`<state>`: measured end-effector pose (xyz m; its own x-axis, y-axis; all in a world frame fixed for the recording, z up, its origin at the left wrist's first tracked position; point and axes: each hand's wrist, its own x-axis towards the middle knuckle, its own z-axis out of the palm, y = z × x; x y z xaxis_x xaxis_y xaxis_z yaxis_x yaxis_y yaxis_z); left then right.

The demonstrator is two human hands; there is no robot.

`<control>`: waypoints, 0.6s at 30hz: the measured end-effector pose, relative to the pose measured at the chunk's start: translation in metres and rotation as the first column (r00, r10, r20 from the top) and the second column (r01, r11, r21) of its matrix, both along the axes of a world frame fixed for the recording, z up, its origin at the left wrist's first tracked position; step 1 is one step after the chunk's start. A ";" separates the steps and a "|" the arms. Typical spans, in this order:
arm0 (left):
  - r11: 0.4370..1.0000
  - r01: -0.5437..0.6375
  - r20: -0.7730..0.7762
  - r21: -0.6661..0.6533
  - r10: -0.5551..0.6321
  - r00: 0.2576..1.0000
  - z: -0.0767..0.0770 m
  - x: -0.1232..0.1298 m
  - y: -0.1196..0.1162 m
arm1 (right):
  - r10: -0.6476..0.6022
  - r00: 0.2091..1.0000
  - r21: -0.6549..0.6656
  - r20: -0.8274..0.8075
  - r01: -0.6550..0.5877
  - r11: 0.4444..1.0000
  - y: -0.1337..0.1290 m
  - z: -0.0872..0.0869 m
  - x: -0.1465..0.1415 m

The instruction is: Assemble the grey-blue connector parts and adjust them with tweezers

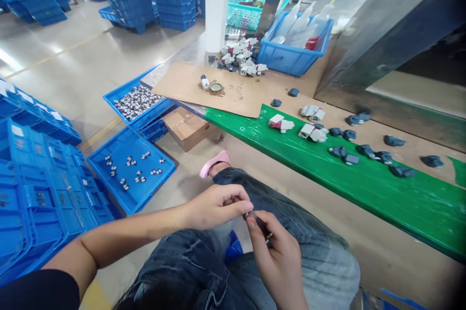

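Hands meet over the lap of a seated person in jeans, so the work sits close under the eyes and clear of the bench. Left hand (214, 208): fingers curled shut, thumb and forefinger pinching one end of a small dark part (257, 219). Right hand (278, 256): fingers closed around the other end of the same part, which is mostly hidden in the grip; its make cannot be told. Green bench edge (364, 188), just beyond the knees: dark grey pieces (367, 151) laid out in a loose row, white pieces (313, 132) grouped beside them, all within arm's reach, apparently as stock to draw from. Cardboard sheet (233, 91), further along the bench: a small round metal item (216, 87) lies on it, and a heap of white and grey pieces (242, 57) sits at its far end. White bottle (217, 4), upright behind the heap. Blue bin (291, 55), beside the bottle: holds pale squeeze bottles lying on their sides. Blue tray (125, 188), on the floor left of the knees: a thin scatter of small pieces, placed low where the left hand could drop to it. Second blue tray (112, 96), beyond it: filled much fuller with like pieces. Cardboard box (187, 128), between trays and bench. Pink slipper (214, 162), on the foot near the box.
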<state>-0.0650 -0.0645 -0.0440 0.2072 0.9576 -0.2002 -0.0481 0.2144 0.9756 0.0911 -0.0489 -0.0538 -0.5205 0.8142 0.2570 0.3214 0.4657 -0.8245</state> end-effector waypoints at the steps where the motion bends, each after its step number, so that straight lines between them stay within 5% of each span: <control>1: 0.999 -0.035 0.026 -0.004 0.035 0.999 -0.002 0.003 -0.001 | -0.016 1.000 -0.047 -0.006 0.016 0.999 0.000 0.000 0.000; 8: 0.962 -0.257 0.239 -0.096 0.273 0.932 -0.011 0.022 -0.004 | -0.069 0.992 -0.397 -0.110 0.020 0.918 -0.003 -0.002 -0.002; 18: 0.953 -0.285 0.204 -0.107 0.302 0.931 -0.007 0.023 -0.001 | -0.115 0.984 -0.478 -0.137 0.036 0.878 -0.006 -0.005 -0.004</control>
